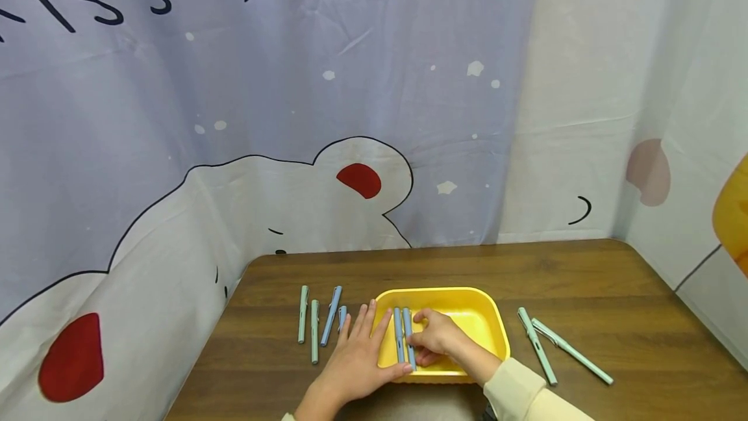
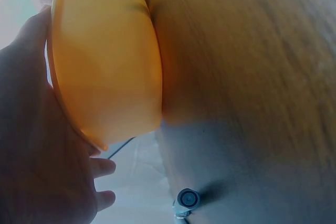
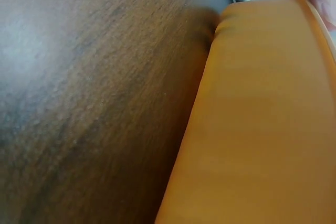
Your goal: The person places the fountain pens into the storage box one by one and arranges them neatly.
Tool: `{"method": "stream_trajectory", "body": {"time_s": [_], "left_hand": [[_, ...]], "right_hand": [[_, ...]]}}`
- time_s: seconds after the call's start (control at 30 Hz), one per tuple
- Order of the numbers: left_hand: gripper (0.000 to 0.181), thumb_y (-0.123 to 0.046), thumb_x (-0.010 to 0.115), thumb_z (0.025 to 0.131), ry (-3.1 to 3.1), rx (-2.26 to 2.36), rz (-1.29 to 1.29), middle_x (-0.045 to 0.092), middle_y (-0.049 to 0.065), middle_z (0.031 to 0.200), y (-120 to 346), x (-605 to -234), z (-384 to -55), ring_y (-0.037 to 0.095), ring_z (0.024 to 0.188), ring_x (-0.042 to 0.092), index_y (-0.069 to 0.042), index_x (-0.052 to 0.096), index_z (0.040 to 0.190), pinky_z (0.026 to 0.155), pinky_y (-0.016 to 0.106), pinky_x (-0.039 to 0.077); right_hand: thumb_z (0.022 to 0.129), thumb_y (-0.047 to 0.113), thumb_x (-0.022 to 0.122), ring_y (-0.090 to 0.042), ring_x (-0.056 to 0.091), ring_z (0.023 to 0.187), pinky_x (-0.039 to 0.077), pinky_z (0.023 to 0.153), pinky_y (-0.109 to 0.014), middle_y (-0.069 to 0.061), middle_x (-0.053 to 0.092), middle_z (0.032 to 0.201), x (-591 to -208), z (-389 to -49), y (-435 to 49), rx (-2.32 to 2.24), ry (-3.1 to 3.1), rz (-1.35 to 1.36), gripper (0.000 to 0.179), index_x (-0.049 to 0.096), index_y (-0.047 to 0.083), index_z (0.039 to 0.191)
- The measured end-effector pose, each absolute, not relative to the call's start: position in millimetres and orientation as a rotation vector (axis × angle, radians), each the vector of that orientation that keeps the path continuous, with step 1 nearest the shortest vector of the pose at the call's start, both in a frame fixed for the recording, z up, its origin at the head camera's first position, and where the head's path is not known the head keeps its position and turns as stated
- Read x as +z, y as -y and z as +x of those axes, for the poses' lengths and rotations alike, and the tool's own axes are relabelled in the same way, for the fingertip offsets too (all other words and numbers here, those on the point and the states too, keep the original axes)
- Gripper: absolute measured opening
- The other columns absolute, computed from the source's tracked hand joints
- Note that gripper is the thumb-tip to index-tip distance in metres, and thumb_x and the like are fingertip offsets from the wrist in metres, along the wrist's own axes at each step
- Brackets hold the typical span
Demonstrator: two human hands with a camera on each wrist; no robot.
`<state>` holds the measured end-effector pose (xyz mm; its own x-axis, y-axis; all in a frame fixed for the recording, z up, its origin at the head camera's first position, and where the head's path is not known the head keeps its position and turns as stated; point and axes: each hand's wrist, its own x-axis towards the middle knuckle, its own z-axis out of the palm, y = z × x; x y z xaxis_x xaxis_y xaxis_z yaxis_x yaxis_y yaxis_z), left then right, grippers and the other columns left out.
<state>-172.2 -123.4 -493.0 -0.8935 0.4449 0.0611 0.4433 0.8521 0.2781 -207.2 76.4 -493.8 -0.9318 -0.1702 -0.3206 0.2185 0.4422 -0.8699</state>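
Four blue pens (image 1: pixel 399 335), four green pens (image 1: pixel 314 331), one tray (image 1: pixel 476 320)

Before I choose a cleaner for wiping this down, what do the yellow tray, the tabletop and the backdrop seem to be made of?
Yellow tray: probably plastic, smooth and fairly glossy; its inside catches soft highlights.
Tabletop: wood or laminate with a low sheen; grain streaks show but can't settle which.
Backdrop: likely printed fabric, matt, judging by its creases and soft folds.

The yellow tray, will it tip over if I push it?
The yellow tray probably won't tip, because it sits wide and flat on the table. Its walls look like smooth plastic, so likely stiff. The blue pens inside might slide.
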Motion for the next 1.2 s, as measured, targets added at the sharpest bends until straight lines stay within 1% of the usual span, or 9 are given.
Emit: {"method": "stream_trajectory", "body": {"time_s": [0.17, 0.23, 0.43, 0.57, 0.77, 0.97, 1.03, 1.13, 1.2], "left_hand": [[0.099, -0.077, 0.053, 0.088, -3.019, 0.465, 0.725, 0.013, 0.018, 0.169, 123, -493, -172, 0.039, 0.154, 0.016, -0.016, 0.027, 0.162, 0.120, 0.066, 0.012], [0.099, -0.078, 0.053, 0.088, -3.017, 0.464, 0.721, 0.013, 0.018, 0.169, 123, -494, -172, 0.039, 0.154, 0.016, -0.016, 0.027, 0.162, 0.120, 0.066, 0.012], [0.101, -0.080, 0.051, 0.086, -3.022, 0.453, 0.707, 0.012, 0.015, 0.169, 123, -496, -173, 0.037, 0.155, 0.015, -0.018, 0.027, 0.162, 0.120, 0.065, 0.012], [0.101, -0.080, 0.052, 0.086, -3.025, 0.457, 0.709, 0.013, 0.016, 0.169, 123, -496, -173, 0.038, 0.155, 0.015, -0.017, 0.027, 0.162, 0.120, 0.065, 0.012], [0.100, -0.080, 0.051, 0.087, -3.017, 0.472, 0.701, 0.012, 0.015, 0.169, 123, -495, -173, 0.038, 0.155, 0.014, -0.018, 0.027, 0.162, 0.120, 0.065, 0.011], [0.100, -0.078, 0.053, 0.087, -3.018, 0.487, 0.714, 0.013, 0.016, 0.169, 124, -495, -173, 0.039, 0.154, 0.015, -0.018, 0.027, 0.162, 0.120, 0.066, 0.011], [0.100, -0.078, 0.054, 0.087, -3.017, 0.488, 0.718, 0.013, 0.017, 0.169, 124, -495, -173, 0.039, 0.154, 0.015, -0.017, 0.027, 0.162, 0.120, 0.067, 0.011], [0.101, -0.078, 0.054, 0.087, -3.015, 0.489, 0.713, 0.012, 0.016, 0.169, 124, -495, -174, 0.039, 0.154, 0.015, -0.017, 0.026, 0.162, 0.120, 0.066, 0.011], [0.101, -0.079, 0.053, 0.087, -3.014, 0.489, 0.710, 0.011, 0.016, 0.169, 124, -494, -173, 0.039, 0.155, 0.014, -0.017, 0.026, 0.162, 0.120, 0.066, 0.011]], "right_hand": [[0.093, 0.006, 0.071, -0.016, 0.066, 0.049, 0.058, 0.049, -0.031, -0.014, 0.067, 0.065, -490, -204, -80, -1.519, -2.343, 0.024, 0.043, 0.051, -0.007, 0.127], [0.093, 0.008, 0.071, -0.017, 0.067, 0.051, 0.058, 0.050, -0.031, -0.014, 0.067, 0.067, -488, -202, -84, -1.519, -2.354, 0.005, 0.043, 0.051, -0.007, 0.128], [0.092, 0.014, 0.072, -0.022, 0.069, 0.062, 0.060, 0.057, -0.036, -0.012, 0.066, 0.087, -478, -195, -99, -1.511, -2.370, -0.087, 0.045, 0.054, -0.004, 0.129], [0.091, 0.015, 0.073, -0.023, 0.070, 0.070, 0.060, 0.060, -0.039, -0.010, 0.065, 0.093, -471, -190, -111, -1.512, -2.398, -0.178, 0.048, 0.054, -0.003, 0.132], [0.091, 0.023, 0.076, -0.023, 0.068, 0.078, 0.056, 0.065, -0.035, -0.006, 0.068, 0.102, -458, -180, -130, -1.414, -2.546, -0.388, 0.050, 0.058, 0.004, 0.134], [0.094, 0.027, 0.074, -0.026, 0.069, 0.099, 0.057, 0.075, -0.032, -0.011, 0.067, 0.119, -452, -170, -146, -1.330, -2.697, -0.581, 0.050, 0.056, 0.009, 0.137], [0.095, 0.028, 0.072, -0.030, 0.069, 0.103, 0.059, 0.079, -0.034, -0.011, 0.066, 0.123, -450, -165, -151, -1.322, -2.733, -0.614, 0.050, 0.056, 0.009, 0.138], [0.096, 0.028, 0.071, -0.034, 0.068, 0.107, 0.059, 0.085, -0.040, -0.010, 0.064, 0.128, -446, -157, -158, -1.303, -2.799, -0.652, 0.049, 0.054, 0.010, 0.139], [0.096, 0.025, 0.071, -0.033, 0.068, 0.108, 0.058, 0.086, -0.043, -0.011, 0.064, 0.130, -445, -152, -162, -1.281, -2.864, -0.680, 0.048, 0.054, 0.010, 0.139]]}}
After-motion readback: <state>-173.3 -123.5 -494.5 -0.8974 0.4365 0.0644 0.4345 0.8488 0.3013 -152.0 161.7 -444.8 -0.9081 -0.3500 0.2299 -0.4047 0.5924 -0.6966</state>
